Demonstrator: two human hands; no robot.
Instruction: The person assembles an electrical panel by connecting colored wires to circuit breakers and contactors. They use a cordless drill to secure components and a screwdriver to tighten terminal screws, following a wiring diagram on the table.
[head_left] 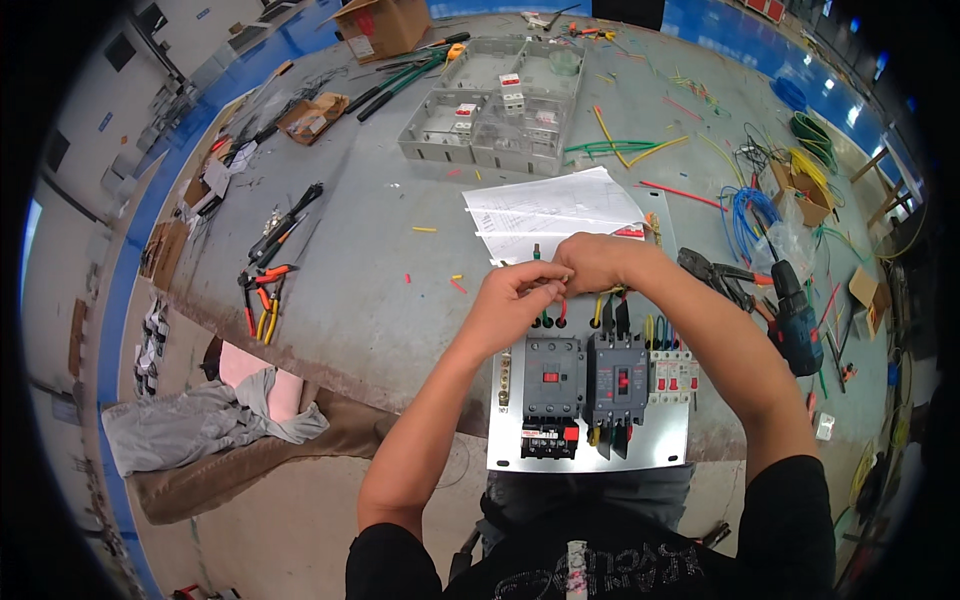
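My left hand (518, 298) and my right hand (592, 264) meet above the metal mounting plate (640, 440), fingertips pinched together. What they pinch is too small and covered to name. A red wire (562, 312) rises from a hole in the plate toward the fingers. Behind my left hand a green wire end (537, 254) stands up. Nearer me on the plate sit a dark grey contactor (550, 375) with a black relay block (549, 440) below it, a moulded-case circuit breaker (617, 380), and small white breakers (675, 376). Printed paper sheets (550, 212) lie just beyond my hands.
A cordless drill (795, 325) and a crimping tool (720, 278) lie right of my right arm. Pliers (265, 300) are at the left. Clear plastic boxes (435, 135) stand at the back, and a blue wire coil (745, 215) lies far right. A grey cloth (200, 430) hangs at lower left.
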